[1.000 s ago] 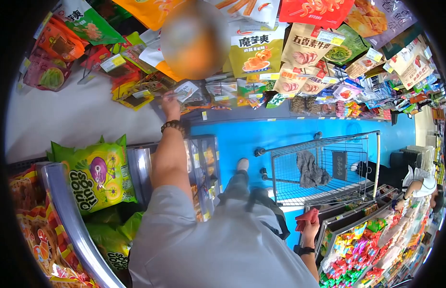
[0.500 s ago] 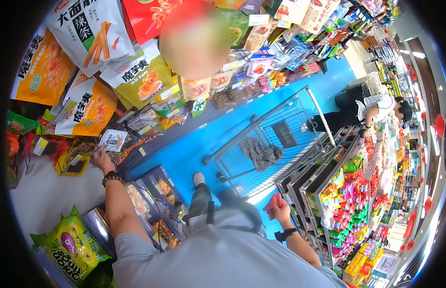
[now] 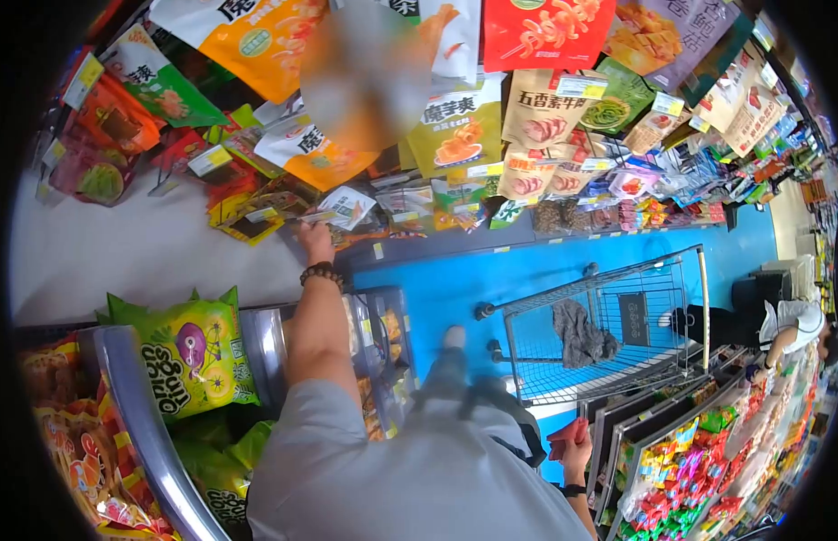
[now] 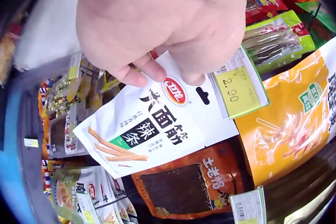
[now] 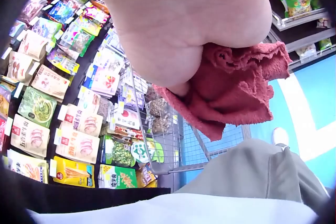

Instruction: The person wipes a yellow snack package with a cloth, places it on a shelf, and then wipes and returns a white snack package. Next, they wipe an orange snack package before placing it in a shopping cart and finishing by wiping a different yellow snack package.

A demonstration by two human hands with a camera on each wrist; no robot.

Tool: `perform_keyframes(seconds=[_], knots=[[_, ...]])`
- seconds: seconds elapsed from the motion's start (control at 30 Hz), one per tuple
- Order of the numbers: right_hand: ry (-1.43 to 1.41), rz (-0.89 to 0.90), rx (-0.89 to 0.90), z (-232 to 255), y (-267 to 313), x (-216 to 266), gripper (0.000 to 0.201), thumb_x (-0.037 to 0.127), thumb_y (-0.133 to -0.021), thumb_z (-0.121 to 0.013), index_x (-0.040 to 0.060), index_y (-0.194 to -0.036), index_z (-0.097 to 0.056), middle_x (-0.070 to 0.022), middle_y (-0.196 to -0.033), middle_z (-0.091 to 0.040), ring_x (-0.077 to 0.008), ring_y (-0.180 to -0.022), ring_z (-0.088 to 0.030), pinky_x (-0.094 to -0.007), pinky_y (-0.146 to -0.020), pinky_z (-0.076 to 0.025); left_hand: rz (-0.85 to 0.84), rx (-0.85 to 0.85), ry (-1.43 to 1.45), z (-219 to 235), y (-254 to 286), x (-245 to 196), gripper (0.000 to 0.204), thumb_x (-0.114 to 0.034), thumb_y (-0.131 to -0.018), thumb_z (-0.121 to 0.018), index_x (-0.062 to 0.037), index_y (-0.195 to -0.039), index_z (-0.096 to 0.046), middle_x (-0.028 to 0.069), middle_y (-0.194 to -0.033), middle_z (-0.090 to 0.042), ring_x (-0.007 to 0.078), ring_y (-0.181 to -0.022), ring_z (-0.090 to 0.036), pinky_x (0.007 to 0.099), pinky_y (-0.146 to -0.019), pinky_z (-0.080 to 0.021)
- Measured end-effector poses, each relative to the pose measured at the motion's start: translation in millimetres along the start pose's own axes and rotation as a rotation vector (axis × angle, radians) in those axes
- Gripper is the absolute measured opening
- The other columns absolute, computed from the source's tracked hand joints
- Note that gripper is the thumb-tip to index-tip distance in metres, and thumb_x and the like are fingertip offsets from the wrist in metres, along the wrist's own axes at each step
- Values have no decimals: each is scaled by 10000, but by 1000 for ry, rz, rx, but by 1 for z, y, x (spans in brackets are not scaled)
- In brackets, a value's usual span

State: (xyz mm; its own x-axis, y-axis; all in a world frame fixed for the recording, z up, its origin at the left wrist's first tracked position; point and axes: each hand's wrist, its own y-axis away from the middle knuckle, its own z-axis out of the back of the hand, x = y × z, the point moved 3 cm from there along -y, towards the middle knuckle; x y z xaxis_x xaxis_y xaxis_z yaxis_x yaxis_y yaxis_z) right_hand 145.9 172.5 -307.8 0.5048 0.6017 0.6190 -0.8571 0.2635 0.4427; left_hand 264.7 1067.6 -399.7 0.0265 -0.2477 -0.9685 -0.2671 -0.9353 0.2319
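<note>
My left hand (image 3: pixel 316 242) pinches the top edge of a white snack packet (image 4: pixel 152 129) with sticks printed on it. The packet hangs tilted at the rack, its front facing the left wrist camera, beside a yellow price tag (image 4: pixel 236 92). Behind and below it is an orange packet with a dark window (image 4: pixel 178 187). A yellow-orange snack packet (image 4: pixel 294 124) hangs to its right in that view. Low at my other side, my right hand (image 3: pixel 577 453) grips a crumpled red cloth (image 5: pixel 236 92), whose folds stick out past the fingers.
A shopping cart (image 3: pixel 518 316) with a grey cloth (image 3: pixel 581 334) in it stands on the blue floor (image 3: pixel 428 279). Large green snack bags (image 3: pixel 189 352) lie in a bin at left. A person in a white top (image 3: pixel 793 325) is by the right-hand shelves (image 3: pixel 681 460).
The head view swung aside and back. My left hand stays at the white packet throughout, and the red cloth stays in my right hand.
</note>
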Motion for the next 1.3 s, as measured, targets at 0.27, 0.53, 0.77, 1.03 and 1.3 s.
perform_keyframes(seconds=[0.27, 0.53, 0.77, 1.03, 1.3], knots=[[-20, 11, -2, 4, -10, -1, 153, 140, -985, -736, 7, -1045, -693, -94, -843, -758, -196, -654, -747, -324, -529, -566, -51, 30, 41, -6, -7, -4, 191, 9, -1042, -645, -16, -1229, -671, 84, -1114, -745, 166, -995, -701, 304, -887, -547], [45, 29, 17, 5, -21, -26, 381, 347, -970, -763, -21, -1058, -719, -118, -878, -764, -192, -763, -735, -349, -651, -566, -14, 59, 55, 3, 8, 6, 280, 57, -1023, -626, -26, -1290, -628, 77, -1210, -681, 175, -1052, -655, 310, -889, -537], [-39, -13, 35, 2, -10, 16, 406, 366, -998, -755, -35, -1060, -725, -94, -870, -754, -181, -779, -731, -368, -670, -573, 25, 30, 202, -1, 18, -6, 246, 20, -1043, -645, -68, -1273, -634, 51, -1221, -657, 161, -1117, -630, 305, -948, -518], [-153, -21, 29, 3, -11, -5, 259, 281, -1024, -709, 27, -988, -674, -110, -790, -738, -182, -626, -701, -331, -525, -518, 56, 31, 215, -4, 18, -14, 296, -12, -1056, -654, -101, -1338, -655, 39, -1263, -681, 147, -1166, -641, 285, -968, -497], [-35, -55, 42, 7, -5, -4, 498, 489, -972, -752, -5, -1031, -735, -166, -863, -766, -258, -806, -757, -422, -723, -578, 57, 25, 260, -2, 33, -21, 271, -33, -1065, -650, -95, -1330, -646, 27, -1252, -682, 137, -1144, -649, 247, -932, -492]])
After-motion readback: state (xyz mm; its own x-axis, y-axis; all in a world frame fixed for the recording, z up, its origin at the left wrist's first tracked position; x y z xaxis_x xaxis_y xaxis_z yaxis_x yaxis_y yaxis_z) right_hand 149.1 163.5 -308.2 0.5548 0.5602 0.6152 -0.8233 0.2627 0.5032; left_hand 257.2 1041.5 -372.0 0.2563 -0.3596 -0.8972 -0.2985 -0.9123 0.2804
